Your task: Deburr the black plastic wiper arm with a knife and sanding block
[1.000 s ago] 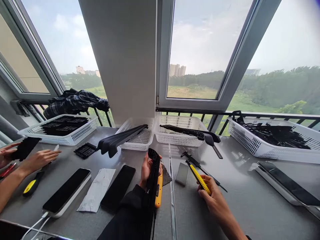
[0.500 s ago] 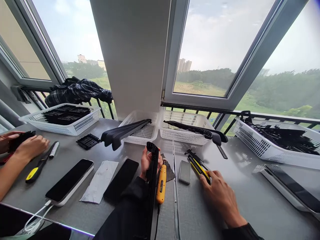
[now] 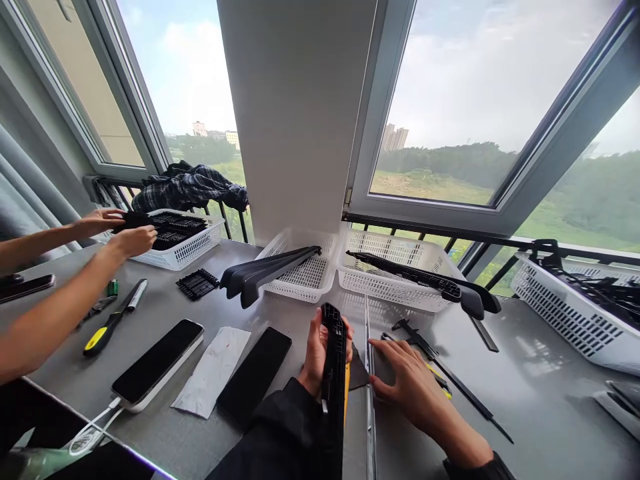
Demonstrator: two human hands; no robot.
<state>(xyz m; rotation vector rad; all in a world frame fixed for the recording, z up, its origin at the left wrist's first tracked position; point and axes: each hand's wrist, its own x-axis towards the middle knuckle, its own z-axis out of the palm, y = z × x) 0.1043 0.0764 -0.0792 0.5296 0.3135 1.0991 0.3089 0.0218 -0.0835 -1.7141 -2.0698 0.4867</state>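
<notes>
My left hand (image 3: 316,353) is closed around a long black plastic trim piece (image 3: 334,373), its ribbed inner side showing. The piece stands tilted with its far end up. My right hand (image 3: 410,377) is spread, with thumb and fingertips at the edge of a thin shiny metal strip (image 3: 370,413); I cannot tell if they touch it. A yellow-and-black utility knife (image 3: 440,381) lies partly hidden under that hand, beside a black caliper (image 3: 417,340). Behind the trim piece, a yellow corded tool (image 3: 347,383) shows only as a sliver.
Similar black trims (image 3: 265,270) rest across a white basket (image 3: 320,290), others on a second basket (image 3: 400,300). A full basket (image 3: 575,320) stands right. Phones (image 3: 255,373), a white paper (image 3: 213,373) and a yellow-black tool (image 3: 113,323) lie left. A co-worker's hands (image 3: 125,233) are at the left basket (image 3: 193,252).
My right hand has let go of the utility knife and moved left to the metal strip. The co-worker's hands have moved a black part up to the left basket. My view has turned left.
</notes>
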